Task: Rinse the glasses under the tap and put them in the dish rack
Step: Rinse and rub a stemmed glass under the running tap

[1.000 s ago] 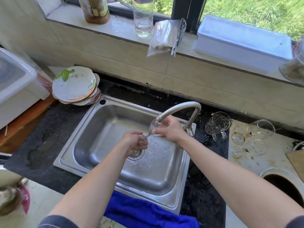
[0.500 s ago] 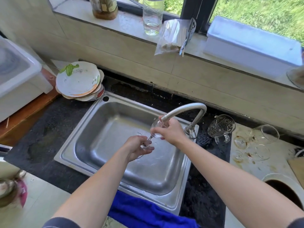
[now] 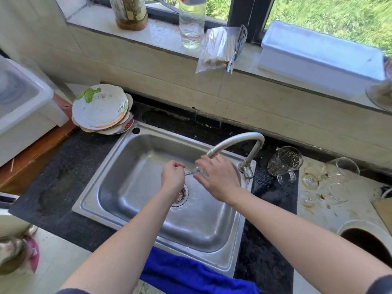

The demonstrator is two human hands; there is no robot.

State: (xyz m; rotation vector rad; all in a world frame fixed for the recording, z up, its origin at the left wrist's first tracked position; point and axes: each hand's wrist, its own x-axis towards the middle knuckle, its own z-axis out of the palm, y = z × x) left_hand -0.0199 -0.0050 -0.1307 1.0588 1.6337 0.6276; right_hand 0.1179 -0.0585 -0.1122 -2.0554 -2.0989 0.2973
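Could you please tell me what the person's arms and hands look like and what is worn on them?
Only dark grey sleeves are worn, the left sleeve and right sleeve just showing at the bottom edge. The left hand and right hand have no gloves, and no ring, watch or bracelet shows.

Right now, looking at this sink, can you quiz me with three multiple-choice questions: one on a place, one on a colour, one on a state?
1. Where are the plates?
A) on the windowsill
B) on the counter by the sink's far left corner
C) in the sink

2. What colour is the cloth at the sink's near edge?
A) red
B) blue
C) white

3. How is the glass under the tap?
A) lying on the counter
B) standing in the sink
C) held in both hands

Answers:
1 B: the stack sits beside the sink's back left corner.
2 B: the cloth is bright blue.
3 C: the left hand pinches the stem and the right hand wraps the bowl.
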